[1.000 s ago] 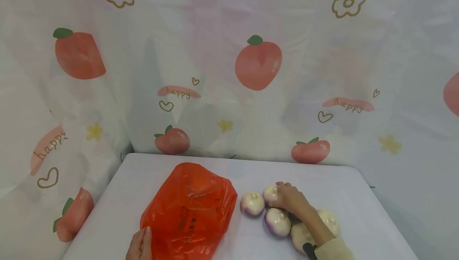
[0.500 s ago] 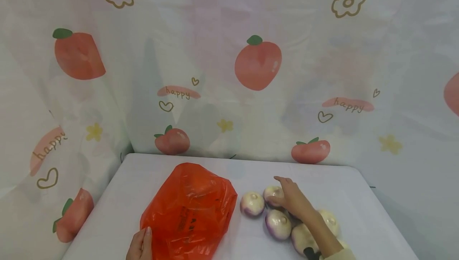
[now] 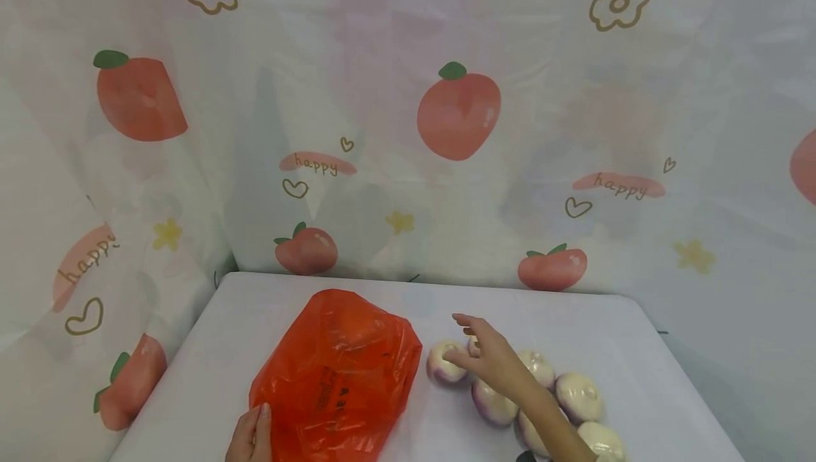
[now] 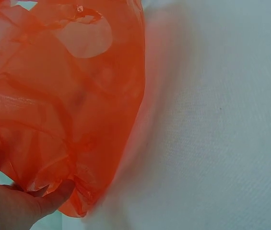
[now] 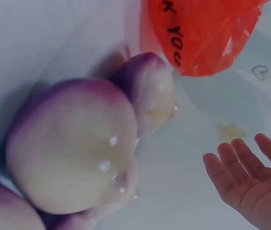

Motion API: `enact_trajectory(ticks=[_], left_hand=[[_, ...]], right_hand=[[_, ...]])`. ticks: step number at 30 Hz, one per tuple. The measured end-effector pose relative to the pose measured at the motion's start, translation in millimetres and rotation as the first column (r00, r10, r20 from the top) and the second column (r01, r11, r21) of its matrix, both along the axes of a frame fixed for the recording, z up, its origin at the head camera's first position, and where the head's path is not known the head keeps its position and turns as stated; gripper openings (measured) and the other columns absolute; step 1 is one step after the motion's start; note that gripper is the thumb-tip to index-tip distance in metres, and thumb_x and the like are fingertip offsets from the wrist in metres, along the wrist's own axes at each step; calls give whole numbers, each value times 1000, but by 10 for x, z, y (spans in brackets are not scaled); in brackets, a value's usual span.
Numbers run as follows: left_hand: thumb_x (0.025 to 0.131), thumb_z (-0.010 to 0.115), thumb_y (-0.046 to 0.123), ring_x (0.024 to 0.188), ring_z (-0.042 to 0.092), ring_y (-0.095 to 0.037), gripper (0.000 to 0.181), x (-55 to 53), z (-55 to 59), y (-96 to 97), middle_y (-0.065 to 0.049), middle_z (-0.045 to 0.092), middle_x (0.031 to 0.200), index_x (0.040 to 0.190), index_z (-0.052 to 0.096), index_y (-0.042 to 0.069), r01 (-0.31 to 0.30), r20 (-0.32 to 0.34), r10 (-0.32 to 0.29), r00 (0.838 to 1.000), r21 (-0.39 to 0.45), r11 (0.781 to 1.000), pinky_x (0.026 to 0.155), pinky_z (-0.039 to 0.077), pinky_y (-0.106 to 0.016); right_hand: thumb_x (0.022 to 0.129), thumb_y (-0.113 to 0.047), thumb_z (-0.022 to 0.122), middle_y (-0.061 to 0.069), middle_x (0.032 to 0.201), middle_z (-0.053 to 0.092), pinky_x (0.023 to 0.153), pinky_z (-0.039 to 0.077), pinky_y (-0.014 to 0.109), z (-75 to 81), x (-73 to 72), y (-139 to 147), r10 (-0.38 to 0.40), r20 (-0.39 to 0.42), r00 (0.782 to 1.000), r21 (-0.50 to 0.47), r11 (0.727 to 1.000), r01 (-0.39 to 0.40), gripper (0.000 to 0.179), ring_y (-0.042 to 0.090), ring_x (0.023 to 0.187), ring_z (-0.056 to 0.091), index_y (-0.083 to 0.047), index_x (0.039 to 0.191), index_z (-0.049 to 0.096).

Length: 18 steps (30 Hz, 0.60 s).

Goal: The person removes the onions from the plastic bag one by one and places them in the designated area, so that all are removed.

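Note:
My left hand (image 3: 251,435) pinches the near left edge of a red plastic bag (image 3: 338,370), which lies spread on the table with dark lettering on it. In the left wrist view, the thumb (image 4: 61,194) presses on the gathered corner of the bag (image 4: 92,120). My right hand (image 3: 497,363) is held over the left end of a group of white-and-purple turnips, fingers apart and holding nothing. Its thumb overlaps the leftmost turnip (image 3: 440,368) in the head view. The right wrist view has a large turnip (image 5: 73,148) close up, with the outstretched right hand (image 5: 255,187) to its right.
Several more turnips (image 3: 579,397) sit clustered on the right side of the white-covered table (image 3: 663,405), partly hidden under the right forearm. A fruit-printed cloth (image 3: 382,93) hangs behind and at the sides. A strip of table separates the bag from the turnips.
My right hand has come off the back turnip and moved left toward the leftmost one, its fingers spreading. More of the right-hand turnips now show. The left hand and bag stay put.

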State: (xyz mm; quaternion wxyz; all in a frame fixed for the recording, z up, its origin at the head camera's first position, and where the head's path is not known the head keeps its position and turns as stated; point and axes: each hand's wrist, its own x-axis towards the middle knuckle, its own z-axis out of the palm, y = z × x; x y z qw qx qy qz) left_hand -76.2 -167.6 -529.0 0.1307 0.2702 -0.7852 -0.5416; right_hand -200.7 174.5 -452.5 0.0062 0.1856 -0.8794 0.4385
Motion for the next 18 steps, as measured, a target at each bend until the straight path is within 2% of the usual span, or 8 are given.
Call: enact_trajectory(ticks=[5,8,11,15,18], left_hand=[[102,36,38,96,57,-42,58,-10,-7,12,-30,55,113,119,54,-14,-41,-69,37,997,-48,998,77,50,-54],[102,38,33,99,55,-43,52,-18,3,23,-29,56,112,115,57,-14,-66,-105,59,993,-64,996,80,49,-56],[102,35,38,98,55,-43,57,-16,22,24,-28,55,113,118,56,-13,-43,-75,39,996,-57,997,80,49,-55],[101,30,45,99,54,-44,65,-3,44,13,-29,52,117,122,52,-13,-5,-8,5,1000,-52,999,81,48,-56],[101,29,47,99,54,-45,67,6,43,9,-30,52,117,123,50,-13,-4,3,4,1000,-47,999,80,48,-56]], right_hand=[[77,-30,79,-1,130,52,94,43,46,45,69,-161,17,-37,999,-2,1000,-17,64,24,116,50,-13,132,51],[78,-28,79,-4,128,52,92,44,43,33,88,-247,44,-120,992,21,999,-41,61,20,114,50,-17,131,51],[79,-28,78,-5,127,51,90,47,39,12,114,-329,74,-207,975,39,997,-68,58,19,114,50,-19,130,51],[80,-35,76,-3,126,52,90,48,39,-4,171,-451,113,-281,953,34,994,-108,56,19,112,52,-18,128,52],[80,-37,75,-1,124,54,79,52,33,-27,210,-545,151,-332,931,46,989,-143,56,15,94,56,-13,126,53]])
